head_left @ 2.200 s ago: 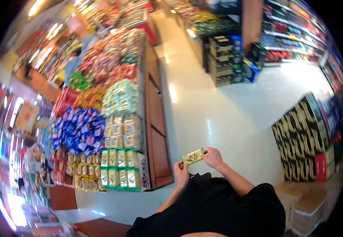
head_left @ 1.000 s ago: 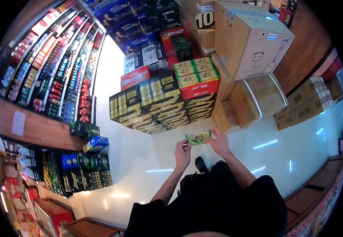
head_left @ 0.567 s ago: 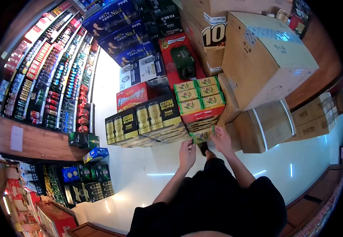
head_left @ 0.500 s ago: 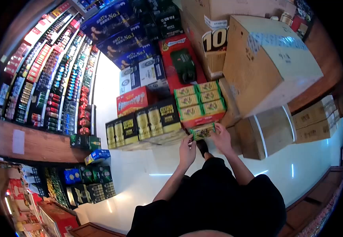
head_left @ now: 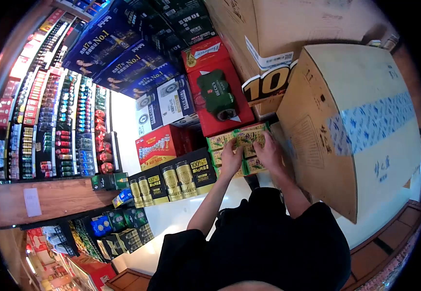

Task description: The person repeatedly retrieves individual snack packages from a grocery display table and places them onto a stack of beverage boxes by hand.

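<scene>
Small green-and-yellow packets (head_left: 216,142) lie in rows on a stack in front of me. Between my two hands, at the top of this stack, is one packet (head_left: 246,139) of the same kind. My left hand (head_left: 230,159) pinches its left end, fingers bent. At its right end, my right hand (head_left: 267,153) holds it with thumb and fingers. Both hands cover part of the packets below. Just beyond the stack, a dark green Beck's multipack (head_left: 216,94) lies on a red Budweiser carton (head_left: 206,59).
Black-and-gold beer packs (head_left: 183,180) stand to the left, with a red carton (head_left: 156,145) and blue cartons (head_left: 137,68) behind. A large taped cardboard box (head_left: 312,116) is close on my right. Drink shelves (head_left: 65,116) line the far left.
Both hands have moved forward with the packet, from in front of the stack to over its top. My view has shifted closer to the boxes.
</scene>
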A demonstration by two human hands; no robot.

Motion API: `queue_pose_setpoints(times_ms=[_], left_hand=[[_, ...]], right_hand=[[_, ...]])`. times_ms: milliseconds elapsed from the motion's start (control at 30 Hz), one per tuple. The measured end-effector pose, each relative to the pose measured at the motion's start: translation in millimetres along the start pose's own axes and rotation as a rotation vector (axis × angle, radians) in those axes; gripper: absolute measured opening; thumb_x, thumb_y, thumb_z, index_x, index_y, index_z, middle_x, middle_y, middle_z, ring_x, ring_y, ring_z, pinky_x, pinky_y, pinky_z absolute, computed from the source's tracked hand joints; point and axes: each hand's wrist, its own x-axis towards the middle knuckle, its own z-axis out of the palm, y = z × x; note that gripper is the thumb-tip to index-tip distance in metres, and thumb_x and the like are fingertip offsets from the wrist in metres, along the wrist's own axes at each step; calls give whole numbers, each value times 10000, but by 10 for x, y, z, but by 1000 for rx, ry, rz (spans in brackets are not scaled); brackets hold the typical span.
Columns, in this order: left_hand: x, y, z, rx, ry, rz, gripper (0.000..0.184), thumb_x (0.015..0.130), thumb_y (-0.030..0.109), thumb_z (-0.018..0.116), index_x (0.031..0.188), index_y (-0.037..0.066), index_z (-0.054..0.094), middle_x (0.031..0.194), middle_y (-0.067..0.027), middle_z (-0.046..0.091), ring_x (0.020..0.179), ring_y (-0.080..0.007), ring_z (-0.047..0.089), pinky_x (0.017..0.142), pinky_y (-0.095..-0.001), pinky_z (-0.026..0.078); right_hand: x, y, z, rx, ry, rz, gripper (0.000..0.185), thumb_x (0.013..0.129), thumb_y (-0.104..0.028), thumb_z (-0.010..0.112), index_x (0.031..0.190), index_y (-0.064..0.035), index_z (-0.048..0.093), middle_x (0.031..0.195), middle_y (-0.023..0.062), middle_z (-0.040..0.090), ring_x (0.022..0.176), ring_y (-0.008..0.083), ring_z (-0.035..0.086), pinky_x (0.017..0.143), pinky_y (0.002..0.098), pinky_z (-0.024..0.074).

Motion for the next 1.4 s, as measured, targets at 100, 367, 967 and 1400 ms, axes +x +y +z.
queue_pose_setpoints(times_ms=[100, 367, 967, 1400], left_hand=[[156, 50, 51, -73, -48, -106, 480, 873, 163, 610, 1285, -51, 490, 1171, -243, 552, 953, -299, 626, 838, -384, 498], [276, 57, 146, 151, -57, -36, 509, 863, 194, 611, 1286, -60, 488, 1122, -286, 553, 912, -363, 618, 818, -410, 495], [-2542, -1263, -342, 503, -314, -432, 372, 917, 375, 504, 948, 34, 651, 955, -207, 665, 934, -363, 634, 796, -494, 492], [-5419, -2557, 382, -325, -326, -630, 533, 835, 378, 550, 1174, -28, 607, 1086, -155, 661, 964, -265, 612, 837, -417, 472]], right_hand=[[133, -113, -119, 24, -124, 55, 460, 833, -243, 636, 1196, 8, 503, 1286, 263, 504, 1150, 426, 501, 978, 465, 405], [103, -48, 112, -141, -128, -73, 452, 835, -204, 646, 1204, 24, 518, 1388, 334, 364, 1317, 480, 316, 1080, 482, 312], [-555, -435, 734, -93, -206, -512, 380, 821, -127, 644, 1145, 34, 526, 1430, 325, 311, 1351, 498, 249, 1114, 508, 246], [-4321, -1309, 1595, 16, -1068, -1106, 473, 801, -194, 679, 1181, 32, 511, 1419, 324, 310, 1341, 472, 280, 1107, 480, 277]])
